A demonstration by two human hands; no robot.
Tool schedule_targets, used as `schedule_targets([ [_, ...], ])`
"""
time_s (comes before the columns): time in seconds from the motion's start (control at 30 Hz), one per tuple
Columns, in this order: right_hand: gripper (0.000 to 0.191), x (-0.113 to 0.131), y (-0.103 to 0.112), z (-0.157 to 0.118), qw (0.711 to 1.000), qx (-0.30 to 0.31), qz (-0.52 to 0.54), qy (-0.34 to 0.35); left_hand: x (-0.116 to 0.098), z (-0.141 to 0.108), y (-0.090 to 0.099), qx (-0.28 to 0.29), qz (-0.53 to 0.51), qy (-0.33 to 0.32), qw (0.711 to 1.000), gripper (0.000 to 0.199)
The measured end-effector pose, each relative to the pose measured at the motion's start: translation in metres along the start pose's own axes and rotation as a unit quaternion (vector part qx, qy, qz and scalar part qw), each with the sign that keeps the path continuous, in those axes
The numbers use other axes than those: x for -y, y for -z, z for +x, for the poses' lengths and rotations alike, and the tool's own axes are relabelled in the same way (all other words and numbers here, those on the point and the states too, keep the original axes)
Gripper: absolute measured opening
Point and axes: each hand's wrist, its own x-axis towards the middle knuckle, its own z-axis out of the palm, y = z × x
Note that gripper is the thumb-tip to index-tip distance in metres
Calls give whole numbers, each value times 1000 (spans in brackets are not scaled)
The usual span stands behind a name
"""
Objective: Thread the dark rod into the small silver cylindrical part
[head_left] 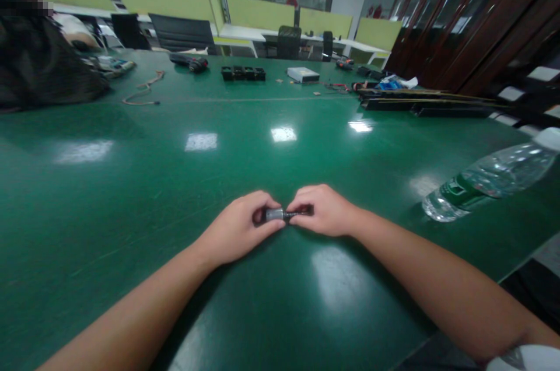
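Near the middle of the green table (245,167), my left hand (245,222) grips a small dark and silver cylindrical object (275,215) between thumb and fingers. My right hand (322,210) pinches the thin dark part that extends from the object's right end. The two hands are close together, with their fingertips nearly touching around the piece. Parts of the object are hidden by my fingers, and its exact kind is too small to tell.
A clear water bottle (464,193) is at the right. Along the far side are a power tool (189,62), black blocks (243,73), a white box (303,74), a cable (144,91) and dark strips (394,104). A person's dark sleeve (48,62) shows at far left.
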Motion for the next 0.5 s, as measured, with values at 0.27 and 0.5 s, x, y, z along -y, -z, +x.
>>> schedule_targets([
  [0.27,14,2,6,-1,1000,16,1,-21,-1,0,0,-4,0,0,1000,23],
  [0.5,13,1,11,-2,999,24,3,-35,1,0,0,-6,4,-8,1000,23],
])
